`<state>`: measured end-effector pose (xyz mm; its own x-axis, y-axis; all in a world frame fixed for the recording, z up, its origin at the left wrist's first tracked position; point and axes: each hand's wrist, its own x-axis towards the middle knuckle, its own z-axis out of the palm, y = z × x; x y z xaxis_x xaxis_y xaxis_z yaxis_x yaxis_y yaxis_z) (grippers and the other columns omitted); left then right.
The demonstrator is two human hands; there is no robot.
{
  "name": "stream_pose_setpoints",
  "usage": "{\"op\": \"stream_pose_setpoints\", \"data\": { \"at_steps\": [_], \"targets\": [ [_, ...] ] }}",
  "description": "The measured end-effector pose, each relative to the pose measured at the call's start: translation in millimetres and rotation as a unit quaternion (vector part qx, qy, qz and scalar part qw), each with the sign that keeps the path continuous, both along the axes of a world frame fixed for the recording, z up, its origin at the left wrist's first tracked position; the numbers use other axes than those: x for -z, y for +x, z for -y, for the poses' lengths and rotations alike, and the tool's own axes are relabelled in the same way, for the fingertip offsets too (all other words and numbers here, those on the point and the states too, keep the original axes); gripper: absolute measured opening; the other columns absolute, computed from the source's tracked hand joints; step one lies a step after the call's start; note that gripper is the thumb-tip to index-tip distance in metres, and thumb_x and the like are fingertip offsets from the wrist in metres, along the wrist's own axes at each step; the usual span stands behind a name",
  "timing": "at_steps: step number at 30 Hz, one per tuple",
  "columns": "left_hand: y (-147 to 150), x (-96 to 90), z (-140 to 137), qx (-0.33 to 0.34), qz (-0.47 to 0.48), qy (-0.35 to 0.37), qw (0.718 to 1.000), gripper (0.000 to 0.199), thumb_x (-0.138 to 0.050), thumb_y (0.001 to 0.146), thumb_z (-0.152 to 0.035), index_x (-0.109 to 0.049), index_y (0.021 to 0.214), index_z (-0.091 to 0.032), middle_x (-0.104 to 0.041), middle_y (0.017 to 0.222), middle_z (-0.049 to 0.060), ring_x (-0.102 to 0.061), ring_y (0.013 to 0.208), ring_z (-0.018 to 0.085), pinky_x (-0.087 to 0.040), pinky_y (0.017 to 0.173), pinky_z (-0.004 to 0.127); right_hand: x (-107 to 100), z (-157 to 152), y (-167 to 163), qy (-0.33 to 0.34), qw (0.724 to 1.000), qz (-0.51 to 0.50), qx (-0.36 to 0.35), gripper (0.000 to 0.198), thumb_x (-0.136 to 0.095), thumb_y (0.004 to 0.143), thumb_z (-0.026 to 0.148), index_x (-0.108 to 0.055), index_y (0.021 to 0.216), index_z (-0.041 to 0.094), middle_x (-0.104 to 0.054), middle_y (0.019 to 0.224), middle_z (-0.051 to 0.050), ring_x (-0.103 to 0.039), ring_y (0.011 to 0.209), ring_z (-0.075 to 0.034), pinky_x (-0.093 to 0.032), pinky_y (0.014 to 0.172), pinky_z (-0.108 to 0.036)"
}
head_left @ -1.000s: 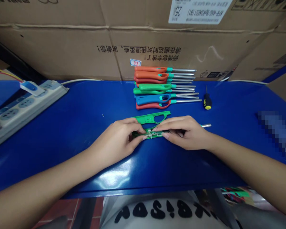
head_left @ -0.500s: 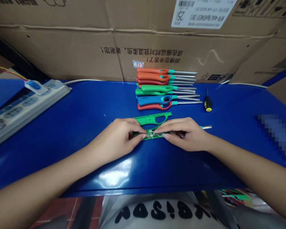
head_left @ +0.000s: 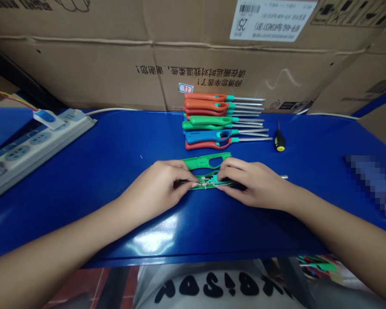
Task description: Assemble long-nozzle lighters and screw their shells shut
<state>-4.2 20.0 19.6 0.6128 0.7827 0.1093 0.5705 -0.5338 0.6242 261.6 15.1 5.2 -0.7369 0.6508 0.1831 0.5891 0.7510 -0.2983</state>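
Observation:
On the blue table an opened green lighter half [head_left: 209, 186] lies with its small inner parts and thin wire showing. My left hand [head_left: 167, 182] pinches its left end with thumb and fingertips. At the other end, the fingers of my right hand [head_left: 249, 182] close on a turquoise trigger piece [head_left: 216, 178] in the shell. The tip of a metal tube [head_left: 284, 177] sticks out past my right hand; the rest of it is hidden. Just behind lies the empty green cover half [head_left: 201, 162], with its trigger opening at the right.
Long-necked lighters [head_left: 209, 137] in orange, green, blue and red are stacked at the back, near a cardboard box [head_left: 99, 77]. A yellow-and-black screwdriver [head_left: 279, 139] lies right of them. A power strip [head_left: 38, 139] is at the left; a blurred-out object [head_left: 373, 182] lies far right.
My right hand has shifted slightly right and its fingers have moved off the middle parts, so the turquoise piece now shows. My left hand stays in place.

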Motion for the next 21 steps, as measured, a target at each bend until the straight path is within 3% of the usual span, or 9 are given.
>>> {"op": "stream_pose_setpoints", "data": {
  "at_steps": [7,16,21],
  "targets": [
    [0.1,2.9,-0.5,0.002,-0.005,0.007,1.0,0.018,-0.068,0.09,-0.01,-0.08,0.094,-0.022,-0.073,0.091,0.001,-0.068,0.08,0.014,-0.051,0.075,0.025,0.2,-0.4,-0.9,-0.036,0.999,0.005,0.012,0.012,-0.054,0.101,0.031,-0.057,0.104,0.02,-0.066,0.1,-0.003,-0.063,0.082,-0.016,-0.042,0.065,-0.027],
    [-0.8,2.6,0.7,0.002,-0.008,0.011,1.0,0.014,-0.068,0.091,-0.014,-0.08,0.092,-0.023,-0.073,0.09,0.001,-0.067,0.078,0.014,-0.05,0.073,0.026,-0.2,2.7,0.5,0.021,0.999,0.033,-0.008,0.019,-0.046,0.104,0.034,-0.058,0.103,0.019,-0.065,0.102,-0.004,-0.064,0.082,-0.016,-0.04,0.062,-0.028],
    [0.4,2.7,1.3,-0.006,-0.02,0.014,1.0,0.013,-0.069,0.091,-0.018,-0.079,0.095,-0.024,-0.073,0.093,0.001,-0.067,0.077,0.014,-0.049,0.067,0.025,-7.6,2.2,1.5,-0.036,0.999,0.007,-0.013,0.015,-0.046,0.102,0.026,-0.06,0.102,0.02,-0.065,0.102,-0.004,-0.063,0.087,-0.016,-0.044,0.069,-0.027]
  ]
}}
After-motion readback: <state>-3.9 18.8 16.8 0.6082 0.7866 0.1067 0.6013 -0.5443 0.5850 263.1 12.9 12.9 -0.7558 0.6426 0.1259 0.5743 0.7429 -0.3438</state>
